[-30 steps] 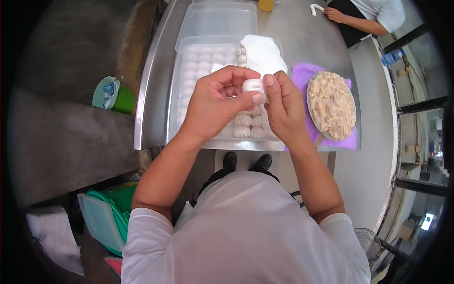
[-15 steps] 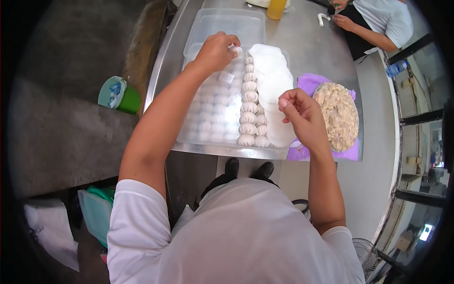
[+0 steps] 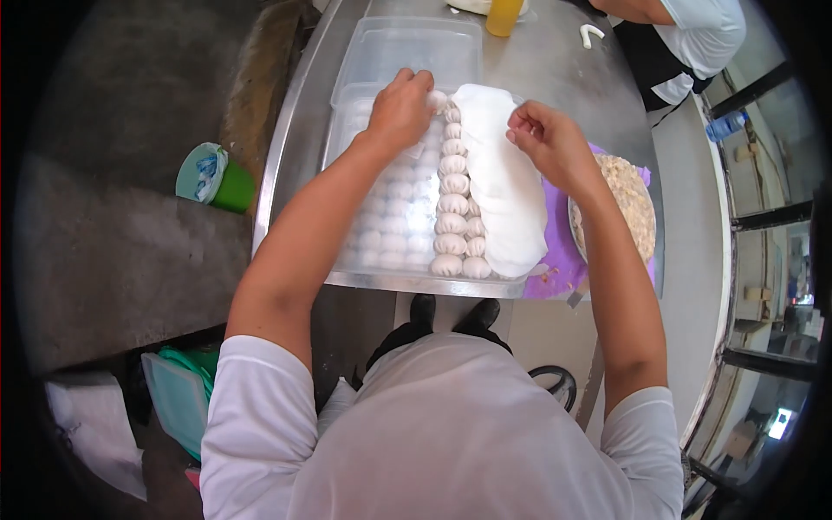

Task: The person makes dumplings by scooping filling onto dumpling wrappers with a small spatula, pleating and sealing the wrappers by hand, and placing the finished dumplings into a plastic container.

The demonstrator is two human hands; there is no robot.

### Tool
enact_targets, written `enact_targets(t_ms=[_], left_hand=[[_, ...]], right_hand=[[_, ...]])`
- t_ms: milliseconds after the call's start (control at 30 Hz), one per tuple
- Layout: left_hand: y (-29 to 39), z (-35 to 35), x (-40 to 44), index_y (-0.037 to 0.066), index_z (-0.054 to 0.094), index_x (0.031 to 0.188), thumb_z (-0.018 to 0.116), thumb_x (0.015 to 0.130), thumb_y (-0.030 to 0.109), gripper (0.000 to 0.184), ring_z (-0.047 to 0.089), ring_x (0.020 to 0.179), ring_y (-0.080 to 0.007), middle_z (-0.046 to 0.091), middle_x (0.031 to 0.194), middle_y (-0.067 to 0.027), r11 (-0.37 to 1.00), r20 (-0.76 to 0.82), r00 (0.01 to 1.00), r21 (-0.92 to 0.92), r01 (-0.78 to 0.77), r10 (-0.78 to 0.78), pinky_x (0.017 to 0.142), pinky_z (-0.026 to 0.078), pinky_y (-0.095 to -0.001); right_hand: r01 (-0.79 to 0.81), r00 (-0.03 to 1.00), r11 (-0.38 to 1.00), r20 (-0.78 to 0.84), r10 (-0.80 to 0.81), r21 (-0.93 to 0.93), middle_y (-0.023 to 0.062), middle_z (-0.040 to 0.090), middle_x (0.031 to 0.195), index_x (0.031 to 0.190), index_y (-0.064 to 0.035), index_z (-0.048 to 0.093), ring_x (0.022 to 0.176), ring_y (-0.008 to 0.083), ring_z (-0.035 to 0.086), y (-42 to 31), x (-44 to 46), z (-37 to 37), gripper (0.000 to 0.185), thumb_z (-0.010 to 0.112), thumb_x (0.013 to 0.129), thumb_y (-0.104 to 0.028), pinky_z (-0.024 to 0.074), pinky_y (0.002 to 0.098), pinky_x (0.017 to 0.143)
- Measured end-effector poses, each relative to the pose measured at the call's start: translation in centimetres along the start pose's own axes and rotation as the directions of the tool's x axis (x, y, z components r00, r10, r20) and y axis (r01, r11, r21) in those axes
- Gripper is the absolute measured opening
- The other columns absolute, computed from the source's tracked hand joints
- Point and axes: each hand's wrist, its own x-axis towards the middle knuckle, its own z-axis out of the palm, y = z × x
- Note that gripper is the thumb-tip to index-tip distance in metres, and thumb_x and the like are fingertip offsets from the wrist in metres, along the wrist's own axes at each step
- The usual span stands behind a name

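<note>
At the far end of a row of pleated dumplings (image 3: 453, 185), my left hand (image 3: 403, 108) is closed, its fingertips on a single white dumpling (image 3: 437, 100). Overlapping round white dough wrappers (image 3: 504, 195) lie in a long strip right of the row, partly covering a second row. My right hand (image 3: 555, 143) is above the strip's upper right edge, fingers curled together; whether anything is in them is hidden. More dumplings show blurrily under a clear plastic cover (image 3: 394, 204) on the left. A bowl of chunky pale filling (image 3: 626, 204) sits partly behind my right forearm.
The metal table (image 3: 555, 69) holds a clear plastic lid (image 3: 412, 52), a yellow bottle (image 3: 504, 16) and a bent white piece (image 3: 591, 36). Purple cloth (image 3: 555, 260) lies under the bowl. A co-worker (image 3: 693, 43) stands at far right; a green bin (image 3: 221, 178) is at left.
My left hand has moved slightly right and down with the dumpling, to the row's end. My right hand has gone up and forward along the wrappers. The co-worker's hands have left view.
</note>
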Motion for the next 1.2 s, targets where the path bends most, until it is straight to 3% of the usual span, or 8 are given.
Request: enact_targets(t_ms=[333,433,600,733,800,900,1133,1200], left_hand=[[2.1,-4.9,-1.0,0.002,0.067,0.108,0.08,0.082,0.013,0.031,0.067,0.085,-0.0238,0.068,0.099,-0.0119,0.997,-0.034,0.997,-0.035,0.067,-0.068,0.078,0.055,-0.0353],[3.0,-8.7,-3.3,-0.002,0.069,0.108,0.08,0.087,0.015,0.029,0.062,0.081,-0.0085,0.068,0.09,-0.0036,0.894,-0.035,0.983,-0.422,0.149,-0.18,0.075,0.052,-0.0239],[4.7,-10.5,-10.4,-0.003,0.069,0.107,0.076,0.089,0.009,0.022,0.061,0.082,-0.0069,0.068,0.09,-0.0021,0.754,0.045,0.935,-0.579,0.311,-0.351,0.074,0.051,-0.0225],[4.8,-9.1,-14.5,-0.004,0.069,0.106,0.073,0.091,0.004,0.017,0.061,0.082,-0.0061,0.067,0.091,-0.0012,0.62,0.121,0.887,-0.673,0.403,-0.446,0.073,0.05,-0.0213],[4.5,-8.7,-15.6,-0.004,0.069,0.107,0.074,0.091,0.004,0.018,0.06,0.081,-0.0059,0.067,0.091,-0.001,0.602,0.123,0.884,-0.69,0.402,-0.451,0.073,0.05,-0.0213],[4.5,-8.6,-16.2,-0.003,0.069,0.107,0.074,0.091,0.004,0.018,0.06,0.081,-0.0057,0.067,0.091,-0.0007,0.581,0.125,0.885,-0.711,0.395,-0.448,0.073,0.05,-0.0213],[4.8,-7.9,-16.0,-0.003,0.07,0.107,0.074,0.091,0.004,0.017,0.059,0.08,-0.0054,0.067,0.091,0.0004,0.522,0.158,0.9,-0.768,0.37,-0.406,0.074,0.049,-0.0212],[4.9,-7.7,-16.0,-0.003,0.069,0.107,0.074,0.091,0.004,0.017,0.059,0.08,-0.0053,0.067,0.091,0.0004,0.527,0.161,0.903,-0.766,0.369,-0.398,0.074,0.049,-0.0211]], right_hand=[[0.157,0.951,0.95,0.3,-0.073,-0.268,0.0181,0.066,0.077,0.083,0.0006,0.062,0.075,0.0334,0.065,0.4,6.6,2.8,0.025,0.08,0.077,-0.016,0.0493,0.0428,0.07],[0.221,0.949,0.931,0.283,-0.138,-0.289,0.0181,0.067,0.076,0.082,-0.0005,0.063,0.074,0.034,0.065,0.4,7.2,2.8,0.024,0.08,0.077,-0.017,0.0494,0.0431,0.069],[0.275,0.929,0.909,0.331,-0.167,-0.313,0.0162,0.068,0.075,0.079,-0.0013,0.063,0.073,0.0317,0.065,0.7,7.4,2.6,0.022,0.078,0.08,-0.018,0.0499,0.0413,0.068],[0.104,0.903,0.971,0.429,-0.002,-0.216,0.0144,0.067,0.073,0.078,-0.0012,0.062,0.071,0.0319,0.064,-2.2,4.8,-0.3,0.025,0.08,0.078,-0.018,0.0495,0.0415,0.067],[0.091,0.774,0.956,0.623,0.107,-0.278,0.0102,0.063,0.078,0.082,-0.0003,0.061,0.069,0.026,0.059,-3.3,3.0,-1.1,0.023,0.08,0.078,-0.011,0.0471,0.0396,0.064],[0.296,0.788,0.919,0.61,-0.081,-0.26,0.01,0.062,0.08,0.085,-0.0009,0.061,0.07,0.0269,0.06,-2.3,0.4,-0.1,0.019,0.077,0.079,-0.008,0.0475,0.0386,0.063],[0.301,0.858,0.922,0.491,-0.15,-0.245,0.017,0.065,0.087,0.082,0.0,0.056,0.078,0.0338,0.063,-2.3,-0.7,-0.1,0.01,0.065,0.082,-0.004,0.049,0.0423,0.07],[0.04,0.907,0.98,0.419,0.046,-0.193,0.0065,0.059,0.083,0.093,-0.0021,0.06,0.075,0.0151,0.055,-2.4,-0.8,-0.1,0.011,0.06,0.084,0.005,0.0458,0.0297,0.069]])
